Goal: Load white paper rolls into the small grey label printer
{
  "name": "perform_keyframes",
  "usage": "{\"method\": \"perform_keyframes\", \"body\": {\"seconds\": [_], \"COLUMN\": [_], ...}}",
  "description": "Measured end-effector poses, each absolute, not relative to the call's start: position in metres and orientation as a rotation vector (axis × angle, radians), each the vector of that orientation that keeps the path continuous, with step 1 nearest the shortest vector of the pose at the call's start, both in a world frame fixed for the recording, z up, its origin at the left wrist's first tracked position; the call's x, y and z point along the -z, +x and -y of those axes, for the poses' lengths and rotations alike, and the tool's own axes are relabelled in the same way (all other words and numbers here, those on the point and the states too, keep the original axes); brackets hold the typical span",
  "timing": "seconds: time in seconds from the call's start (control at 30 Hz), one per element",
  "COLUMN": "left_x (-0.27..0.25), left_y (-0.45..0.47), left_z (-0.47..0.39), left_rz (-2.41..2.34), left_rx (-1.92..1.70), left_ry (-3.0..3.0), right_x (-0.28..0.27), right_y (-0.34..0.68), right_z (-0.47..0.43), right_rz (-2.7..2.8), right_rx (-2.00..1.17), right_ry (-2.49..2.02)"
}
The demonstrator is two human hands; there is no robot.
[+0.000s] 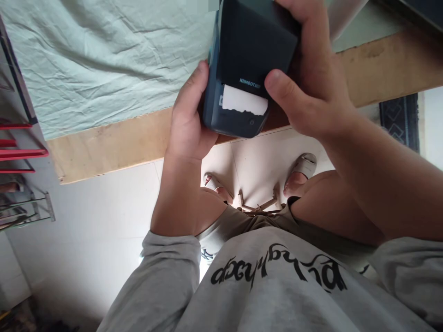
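Note:
A dark label printer [258, 48] marked NIIMBOT is held up between my two hands, over the edge of the table. White paper [244, 99] with a torn, ragged edge sticks out of its slot, close to a small power button. My left hand [190, 113] grips the printer's lower left side, thumb along the casing and the other fingers hidden beneath. My right hand [311, 78] wraps the right side, its thumb pressing near the front by the paper slot. The printer's top end runs out of the frame.
A wrinkled pale green cloth [114, 55] covers the table, whose wooden edge [114, 147] runs across the view. Red bars and a wire rack [27, 210] stand at the left. Below are my legs, sandals and a wooden seat on the tiled floor [104, 203]. A dark patterned mat [399, 122] lies at the right.

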State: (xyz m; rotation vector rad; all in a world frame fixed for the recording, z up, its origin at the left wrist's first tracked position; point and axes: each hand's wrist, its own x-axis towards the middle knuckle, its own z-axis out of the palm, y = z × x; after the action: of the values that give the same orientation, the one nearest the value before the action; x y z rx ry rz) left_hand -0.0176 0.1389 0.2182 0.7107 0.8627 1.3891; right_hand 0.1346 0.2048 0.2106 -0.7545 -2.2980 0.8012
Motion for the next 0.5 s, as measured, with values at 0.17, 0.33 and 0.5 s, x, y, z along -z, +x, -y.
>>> {"method": "perform_keyframes", "body": {"seconds": [0.17,0.33,0.5], "left_x": [-0.224,-0.231,-0.226], "left_y": [-0.016,-0.012,-0.018], "left_z": [-0.139,-0.142,-0.151], "left_rz": [-0.833,-0.936,-0.995], "left_rx": [-1.365,-1.346,-1.362], "left_ry": [0.684,0.842,0.881], "right_x": [-0.212,-0.213,-0.210], "right_y": [0.136,0.138,0.136], "right_z": [-0.202,-0.204,-0.206], "right_rz": [2.482,2.484,2.345], "right_rx": [-0.752,-0.700,-0.778], "right_ry": [-0.791,-0.756,-0.752]}}
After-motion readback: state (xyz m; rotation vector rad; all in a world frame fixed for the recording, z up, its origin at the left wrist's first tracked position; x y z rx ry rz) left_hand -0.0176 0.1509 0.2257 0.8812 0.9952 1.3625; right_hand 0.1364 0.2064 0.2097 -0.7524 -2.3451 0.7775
